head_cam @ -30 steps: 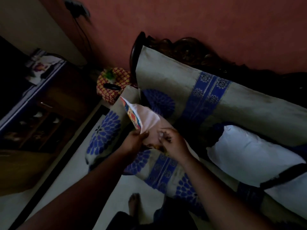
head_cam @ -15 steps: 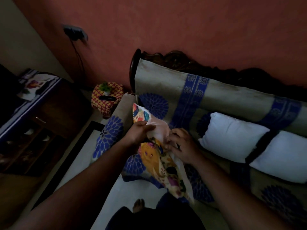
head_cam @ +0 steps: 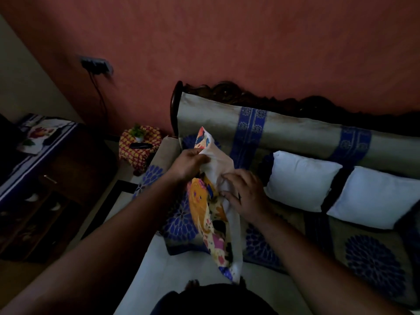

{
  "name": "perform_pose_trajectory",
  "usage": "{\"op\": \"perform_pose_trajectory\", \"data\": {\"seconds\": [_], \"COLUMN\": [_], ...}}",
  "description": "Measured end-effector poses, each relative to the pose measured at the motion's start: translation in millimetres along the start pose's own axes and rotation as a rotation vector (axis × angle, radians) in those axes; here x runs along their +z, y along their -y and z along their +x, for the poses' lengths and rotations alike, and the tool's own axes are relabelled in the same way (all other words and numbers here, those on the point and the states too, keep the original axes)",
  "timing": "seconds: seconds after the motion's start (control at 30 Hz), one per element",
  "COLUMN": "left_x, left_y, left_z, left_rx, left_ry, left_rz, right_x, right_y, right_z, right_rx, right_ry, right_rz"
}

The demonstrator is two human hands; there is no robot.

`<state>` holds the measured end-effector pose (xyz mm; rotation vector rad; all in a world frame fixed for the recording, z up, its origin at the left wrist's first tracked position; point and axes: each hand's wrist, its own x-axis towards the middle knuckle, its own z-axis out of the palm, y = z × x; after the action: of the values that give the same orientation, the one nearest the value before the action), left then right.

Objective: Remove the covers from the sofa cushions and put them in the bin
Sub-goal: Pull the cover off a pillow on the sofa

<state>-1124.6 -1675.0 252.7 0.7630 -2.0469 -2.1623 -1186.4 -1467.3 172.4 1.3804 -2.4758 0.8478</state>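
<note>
Two hands work a colourful printed cover [head_cam: 208, 214] held up over the sofa [head_cam: 295, 133], near frame centre. At ten o'clock of it, the left hand [head_cam: 189, 164] pinches the pale, turned-out upper fabric; at three o'clock the right hand [head_cam: 246, 196] curls onto the cloth. Two bare white cushions [head_cam: 302, 178] lie at three o'clock on the seat. No writing or labels are readable in this dim light.
</note>
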Motion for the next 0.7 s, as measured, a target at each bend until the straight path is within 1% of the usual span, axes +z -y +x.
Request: {"op": "perform_pose_trajectory", "data": {"seconds": [0.1,0.2,0.3,0.43,0.47,0.53,0.6,0.7], "left_x": [9.4,20.7,29.9,41.7,43.7,47.2,49.9,56.3], "left_y": [-10.7,-16.7,-21.9,-16.2,-16.4,-17.3,-15.9,-15.0], "left_z": [-1.0,-0.2,1.3,5.3,5.2,3.5,6.2,7.8], "left_rx": [0.031,0.068,0.141,0.158,0.157,0.159,0.147,0.119], "left_ry": [-0.039,-0.026,-0.048,0.019,0.011,-0.044,-0.055,-0.090], "left_rz": [0.028,0.076,0.119,0.134,0.131,0.109,0.044,-0.033], "right_x": [-4.1,-12.0,-21.2,-21.4,-20.4,-21.2,-22.6,-27.6], "right_y": [-4.4,-5.4,-0.9,-3.8,-5.7,-6.8,-7.1,0.7], "right_z": [3.6,4.1,3.7,6.4,6.3,6.3,8.8,17.3], "right_rx": [-0.037,-0.102,-0.104,-0.124,-0.128,-0.110,-0.073,0.045], "right_ry": [-0.018,-0.063,-0.055,-0.031,-0.033,-0.047,-0.067,-0.124], "right_rz": [-0.017,-0.067,-0.099,-0.088,-0.069,-0.007,0.050,0.123]}}
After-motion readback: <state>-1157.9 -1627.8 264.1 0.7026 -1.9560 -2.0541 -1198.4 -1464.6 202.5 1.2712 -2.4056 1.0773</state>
